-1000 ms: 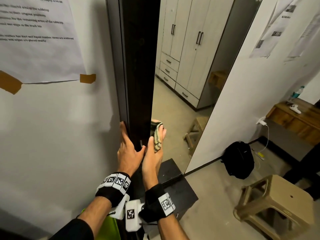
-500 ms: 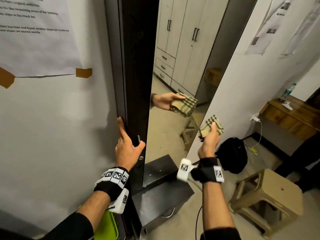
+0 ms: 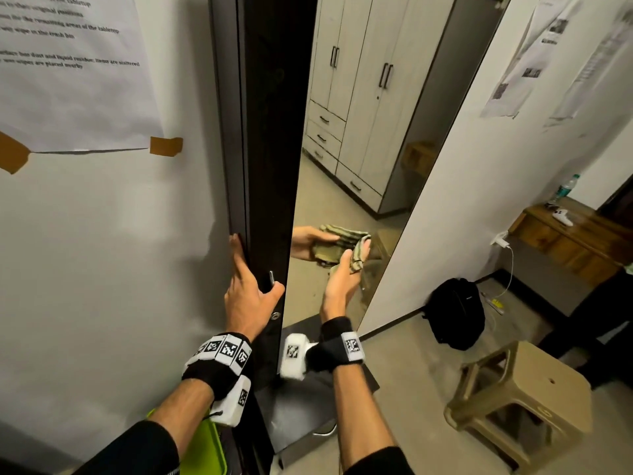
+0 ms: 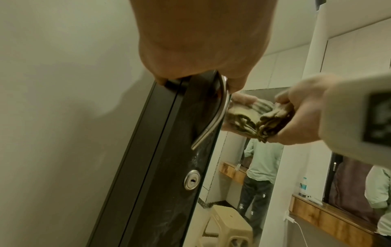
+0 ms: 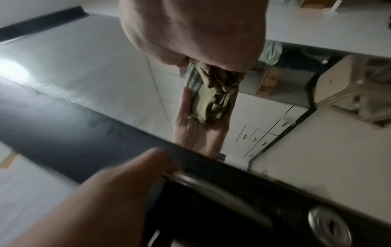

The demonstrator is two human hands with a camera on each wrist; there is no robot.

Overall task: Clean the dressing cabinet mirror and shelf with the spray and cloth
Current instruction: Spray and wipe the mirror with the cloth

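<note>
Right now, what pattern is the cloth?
The cloth is beige with dark stripes or checks, clearest in the left wrist view.

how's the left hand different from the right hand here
The left hand grips the dark cabinet door by its edge, thumb beside the metal handle; the right hand holds a bunched checked cloth. The left hand sits against the door edge, while the right hand is at the mirror face, its reflection meeting it. Both wear black wristbands with printed markers and a white camera.
</note>
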